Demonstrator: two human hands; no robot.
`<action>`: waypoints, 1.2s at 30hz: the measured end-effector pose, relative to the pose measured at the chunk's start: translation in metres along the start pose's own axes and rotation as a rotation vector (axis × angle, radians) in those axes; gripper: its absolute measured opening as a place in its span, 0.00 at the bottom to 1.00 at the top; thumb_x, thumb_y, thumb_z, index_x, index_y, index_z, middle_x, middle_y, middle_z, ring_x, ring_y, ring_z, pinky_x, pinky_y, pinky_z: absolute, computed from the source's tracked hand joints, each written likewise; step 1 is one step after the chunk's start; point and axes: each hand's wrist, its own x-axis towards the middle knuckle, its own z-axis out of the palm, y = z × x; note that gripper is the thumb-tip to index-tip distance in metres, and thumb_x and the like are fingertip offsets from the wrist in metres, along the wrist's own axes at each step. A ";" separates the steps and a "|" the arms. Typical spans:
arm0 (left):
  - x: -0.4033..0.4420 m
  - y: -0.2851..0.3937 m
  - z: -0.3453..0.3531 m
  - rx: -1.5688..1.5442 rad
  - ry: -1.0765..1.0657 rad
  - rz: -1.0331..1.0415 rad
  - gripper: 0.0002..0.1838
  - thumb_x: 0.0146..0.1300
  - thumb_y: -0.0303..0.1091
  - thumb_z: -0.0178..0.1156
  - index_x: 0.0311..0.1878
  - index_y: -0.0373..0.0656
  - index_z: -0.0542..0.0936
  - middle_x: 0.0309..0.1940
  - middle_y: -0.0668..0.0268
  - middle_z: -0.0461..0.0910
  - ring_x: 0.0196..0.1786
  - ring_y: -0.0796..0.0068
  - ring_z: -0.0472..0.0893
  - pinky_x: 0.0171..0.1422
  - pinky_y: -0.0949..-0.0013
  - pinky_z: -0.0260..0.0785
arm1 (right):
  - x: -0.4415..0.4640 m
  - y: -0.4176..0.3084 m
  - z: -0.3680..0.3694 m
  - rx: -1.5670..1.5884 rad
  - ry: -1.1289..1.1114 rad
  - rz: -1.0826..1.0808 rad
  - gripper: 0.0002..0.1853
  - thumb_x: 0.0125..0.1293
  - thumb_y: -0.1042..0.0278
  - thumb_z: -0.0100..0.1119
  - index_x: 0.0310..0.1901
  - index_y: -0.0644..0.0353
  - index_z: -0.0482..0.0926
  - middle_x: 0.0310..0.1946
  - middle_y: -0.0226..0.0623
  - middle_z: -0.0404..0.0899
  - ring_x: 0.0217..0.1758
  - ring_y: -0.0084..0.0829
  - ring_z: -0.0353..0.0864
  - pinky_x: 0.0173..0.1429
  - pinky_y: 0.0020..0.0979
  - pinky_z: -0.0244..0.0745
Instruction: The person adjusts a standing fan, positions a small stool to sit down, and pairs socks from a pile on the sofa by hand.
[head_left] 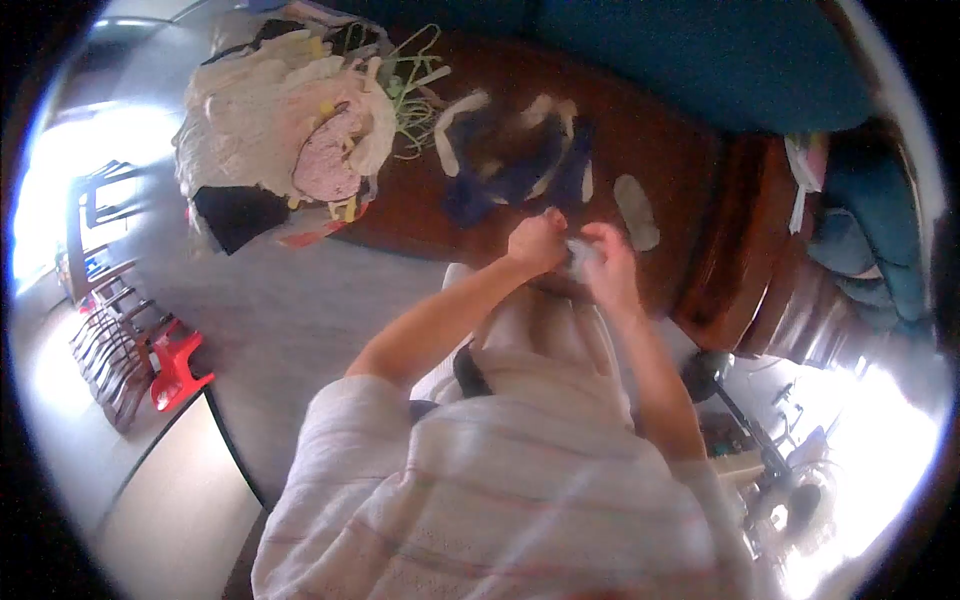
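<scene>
My left hand (pixel 538 243) is closed, its fingers curled, just above the front edge of the dark wooden table (pixel 420 215). Close to its right, my right hand (pixel 608 262) has its fingers bent round a small whitish, blurred piece of cloth (pixel 579 256) that lies between both hands. Whether the left fingers grip it too is hard to tell. Beyond the hands lie dark blue and white cloth items (pixel 515 170), spread on the table. A flat grey sock-like item (pixel 636 212) rests to their right.
A large heap of pale, pink and black clothes (pixel 270 130) stands at the left, with green hangers (pixel 415 95) beside it. A blue sofa (pixel 690 60) borders the far side. A red stool (pixel 178 368) is on the floor at left.
</scene>
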 end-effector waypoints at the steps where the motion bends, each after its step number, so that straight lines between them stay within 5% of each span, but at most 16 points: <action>1: 0.003 -0.019 0.012 -0.032 0.045 -0.045 0.16 0.43 0.26 0.56 0.40 0.45 0.71 0.33 0.57 0.77 0.39 0.53 0.76 0.40 0.58 0.68 | -0.012 -0.001 0.019 0.172 -0.016 -0.162 0.18 0.47 0.78 0.50 0.44 0.61 0.69 0.27 0.39 0.76 0.27 0.27 0.75 0.34 0.27 0.69; 4: -0.011 -0.021 0.016 -0.041 0.154 -0.111 0.18 0.43 0.25 0.55 0.42 0.45 0.71 0.32 0.58 0.77 0.38 0.54 0.76 0.40 0.59 0.68 | -0.037 -0.002 0.020 0.169 -0.096 -0.022 0.19 0.46 0.74 0.54 0.44 0.60 0.69 0.27 0.39 0.75 0.29 0.25 0.75 0.36 0.27 0.70; 6: -0.026 0.011 0.022 -0.204 0.168 -0.001 0.14 0.42 0.22 0.53 0.36 0.42 0.74 0.33 0.55 0.76 0.39 0.57 0.76 0.42 0.62 0.68 | -0.027 0.083 0.016 -0.171 0.094 0.003 0.19 0.47 0.72 0.57 0.43 0.60 0.69 0.30 0.37 0.74 0.31 0.25 0.74 0.37 0.28 0.71; 7: -0.051 0.028 0.042 -0.323 0.112 -0.011 0.13 0.41 0.21 0.53 0.34 0.40 0.74 0.34 0.57 0.76 0.39 0.61 0.76 0.43 0.65 0.67 | -0.026 0.122 0.019 -0.016 0.016 0.055 0.16 0.48 0.73 0.56 0.42 0.60 0.69 0.32 0.36 0.74 0.32 0.26 0.74 0.37 0.28 0.71; 9: -0.069 0.047 0.068 -0.494 0.007 0.315 0.15 0.41 0.22 0.50 0.36 0.38 0.74 0.28 0.63 0.76 0.37 0.70 0.76 0.41 0.71 0.67 | -0.026 0.195 0.024 0.294 -0.029 0.068 0.12 0.51 0.74 0.55 0.39 0.60 0.71 0.34 0.33 0.74 0.33 0.26 0.74 0.37 0.28 0.71; 10: -0.082 0.065 0.051 -0.746 -0.350 0.056 0.18 0.39 0.21 0.49 0.39 0.38 0.74 0.29 0.64 0.76 0.35 0.73 0.76 0.39 0.73 0.66 | -0.035 0.182 0.015 0.427 -0.045 0.110 0.09 0.51 0.76 0.53 0.37 0.60 0.72 0.33 0.33 0.74 0.33 0.24 0.73 0.37 0.26 0.70; 12: -0.088 0.066 0.054 -1.001 -0.490 -0.017 0.19 0.39 0.21 0.51 0.41 0.39 0.73 0.28 0.66 0.74 0.30 0.77 0.74 0.33 0.74 0.65 | -0.052 0.147 -0.004 0.695 -0.059 0.202 0.06 0.51 0.79 0.49 0.32 0.60 0.73 0.31 0.31 0.73 0.33 0.22 0.71 0.38 0.23 0.68; 14: -0.088 0.047 0.068 -0.567 -0.112 0.207 0.20 0.40 0.21 0.53 0.42 0.40 0.73 0.27 0.67 0.73 0.28 0.78 0.73 0.30 0.74 0.64 | -0.072 0.109 -0.033 0.111 -0.045 0.133 0.07 0.50 0.81 0.47 0.31 0.61 0.73 0.29 0.31 0.73 0.33 0.20 0.70 0.38 0.22 0.67; 15: -0.087 0.036 0.077 -0.350 0.069 0.316 0.20 0.40 0.21 0.53 0.42 0.40 0.72 0.26 0.67 0.73 0.27 0.79 0.72 0.28 0.74 0.63 | -0.086 0.093 -0.040 0.237 0.021 0.222 0.10 0.49 0.83 0.44 0.32 0.63 0.73 0.27 0.32 0.73 0.32 0.21 0.70 0.38 0.23 0.67; 16: -0.082 0.027 0.082 -0.807 -0.098 -0.075 0.18 0.42 0.21 0.56 0.41 0.40 0.73 0.27 0.67 0.73 0.29 0.77 0.73 0.30 0.74 0.65 | -0.100 0.058 -0.048 0.034 0.017 0.047 0.13 0.47 0.84 0.42 0.35 0.64 0.73 0.31 0.33 0.73 0.35 0.20 0.69 0.40 0.23 0.66; 20: -0.094 0.020 0.080 -1.043 -0.229 0.010 0.13 0.46 0.20 0.53 0.38 0.38 0.73 0.31 0.66 0.75 0.35 0.77 0.75 0.38 0.75 0.68 | -0.131 0.044 -0.051 1.213 -0.203 0.207 0.21 0.49 0.85 0.44 0.48 0.63 0.68 0.43 0.37 0.71 0.47 0.29 0.71 0.50 0.29 0.67; 23: -0.114 0.036 0.072 -1.285 -0.454 0.080 0.11 0.51 0.23 0.54 0.40 0.36 0.72 0.35 0.64 0.75 0.37 0.73 0.76 0.43 0.71 0.70 | -0.140 0.035 -0.060 1.560 -0.466 0.210 0.22 0.53 0.82 0.46 0.53 0.62 0.65 0.48 0.39 0.69 0.51 0.33 0.70 0.55 0.33 0.67; 27: -0.149 0.057 0.052 -1.493 -0.374 0.097 0.12 0.56 0.27 0.54 0.43 0.36 0.71 0.37 0.63 0.75 0.40 0.71 0.77 0.47 0.69 0.70 | -0.143 0.034 -0.065 1.493 -0.579 0.152 0.25 0.57 0.75 0.51 0.58 0.61 0.61 0.52 0.38 0.67 0.54 0.32 0.68 0.58 0.33 0.64; 31: -0.170 0.057 0.044 -1.853 -0.550 0.210 0.11 0.59 0.29 0.52 0.45 0.37 0.71 0.41 0.62 0.75 0.40 0.72 0.77 0.46 0.71 0.71 | -0.144 0.032 -0.057 1.416 -0.645 0.083 0.28 0.58 0.67 0.54 0.60 0.60 0.59 0.53 0.35 0.67 0.55 0.29 0.67 0.58 0.31 0.64; 36: -0.166 0.025 0.034 -1.323 -0.179 0.139 0.11 0.58 0.35 0.56 0.40 0.39 0.74 0.35 0.66 0.76 0.37 0.75 0.77 0.41 0.72 0.71 | -0.133 0.016 -0.047 1.339 -0.690 0.096 0.30 0.58 0.61 0.54 0.61 0.59 0.56 0.45 0.34 0.73 0.47 0.27 0.73 0.53 0.30 0.67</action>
